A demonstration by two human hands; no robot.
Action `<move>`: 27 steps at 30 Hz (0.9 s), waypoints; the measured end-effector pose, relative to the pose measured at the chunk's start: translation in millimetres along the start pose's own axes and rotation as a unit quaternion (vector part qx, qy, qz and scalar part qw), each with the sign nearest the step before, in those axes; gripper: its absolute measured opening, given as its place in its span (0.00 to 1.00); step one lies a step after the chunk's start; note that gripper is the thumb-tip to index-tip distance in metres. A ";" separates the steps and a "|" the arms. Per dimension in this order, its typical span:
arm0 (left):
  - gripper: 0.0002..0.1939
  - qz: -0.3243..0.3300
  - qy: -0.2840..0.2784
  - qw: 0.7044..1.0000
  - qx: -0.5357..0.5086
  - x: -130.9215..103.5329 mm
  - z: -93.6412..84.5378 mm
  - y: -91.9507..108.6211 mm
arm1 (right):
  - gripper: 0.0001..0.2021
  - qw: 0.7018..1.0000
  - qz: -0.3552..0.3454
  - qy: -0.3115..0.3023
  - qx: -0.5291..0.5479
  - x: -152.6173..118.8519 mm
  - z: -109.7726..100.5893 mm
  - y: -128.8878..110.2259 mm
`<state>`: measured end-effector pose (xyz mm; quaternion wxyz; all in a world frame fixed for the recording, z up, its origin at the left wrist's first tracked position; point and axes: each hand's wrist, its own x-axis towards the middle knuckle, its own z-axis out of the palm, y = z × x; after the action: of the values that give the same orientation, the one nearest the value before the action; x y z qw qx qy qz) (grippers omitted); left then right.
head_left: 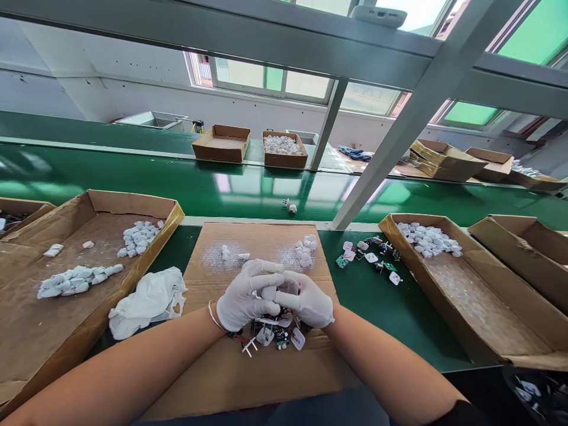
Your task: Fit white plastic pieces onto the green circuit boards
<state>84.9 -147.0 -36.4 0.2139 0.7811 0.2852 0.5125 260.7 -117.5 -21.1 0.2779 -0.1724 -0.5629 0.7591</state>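
Note:
My left hand (251, 294), in a white glove, curls its fingers round a small white piece (268, 292). From the other side my right hand (306, 300), gloved too, closes its fingertips on the same piece; its thumb side is partly hidden. Just beneath both hands lies a heap of small circuit boards (281, 337) with wires and white tabs, resting on a cardboard sheet (248, 378). Beyond my fingers, white lumps (304, 251) form a small cluster at the sheet's right, and a few small white bits (225, 252) sit at its left.
Cardboard trays with white pieces flank the sheet, a left tray (104, 204) and a right tray (501, 313). A crumpled white cloth (148, 299) lies at left, loose circuit boards (375, 254) at right. A slanting metal post (399, 124) rises behind, by a green belt (248, 189).

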 end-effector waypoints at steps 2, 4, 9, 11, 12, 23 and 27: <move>0.25 0.006 -0.005 1.000 -0.021 0.9 -0.5 1.4 | 0.11 1.000 -0.006 -0.023 0.014 0.6 -0.1 -0.2; 0.25 -0.003 -0.019 0.999 -0.034 1.8 -1.8 4.3 | 0.14 0.999 -0.005 -0.022 0.033 0.9 -1.8 1.9; 0.27 -0.089 -0.072 0.993 0.000 0.5 -6.0 9.2 | 0.20 0.998 -0.010 0.046 0.050 0.7 -5.2 8.8; 0.26 -0.094 -0.071 0.993 0.007 0.5 -6.3 11.0 | 0.18 0.997 -0.014 0.053 0.046 -0.1 -4.1 8.5; 0.26 -0.090 -0.069 0.994 0.009 1.1 -6.1 12.4 | 0.17 0.998 -0.014 0.052 0.045 -0.8 -3.0 7.5; 0.14 0.045 -0.043 0.998 0.003 11.6 -2.8 20.8 | 0.15 0.997 -0.006 0.071 0.028 -9.0 9.6 -4.7; 0.12 0.049 -0.034 0.998 0.005 8.7 -2.1 19.3 | 0.14 0.997 -0.003 0.070 0.020 -10.3 10.0 -4.3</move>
<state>90.0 -155.6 -17.5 0.1939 0.8122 0.2421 0.4942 264.1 -130.5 -14.5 0.3221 -0.2183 -0.5271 0.7554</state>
